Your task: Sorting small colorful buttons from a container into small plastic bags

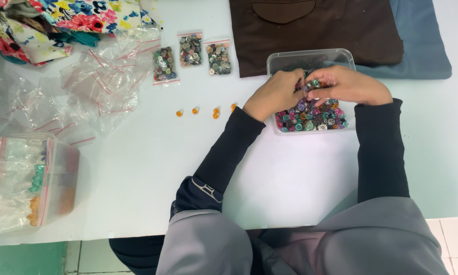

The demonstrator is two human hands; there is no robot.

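Note:
A clear plastic box [310, 58] full of mixed coloured buttons [313, 118] stands on the white table. Both hands are over it, fingers down among the buttons. My left hand [276, 92] rests at the box's left side with fingers curled into the pile. My right hand [348, 84] reaches in from the right, and its fingertips pinch small buttons near the middle. The two sets of fingertips nearly touch. Several small orange buttons [204, 110] lie in a row on the table left of the box.
Three small zip bags of buttons [191, 56] lie at the back. Empty clear zip bags [99, 76] are scattered left, floral fabric [61, 20] behind them. A plastic tub with bagged buttons [30, 183] sits at front left. Brown and blue folded cloth [331, 25] lies behind the box.

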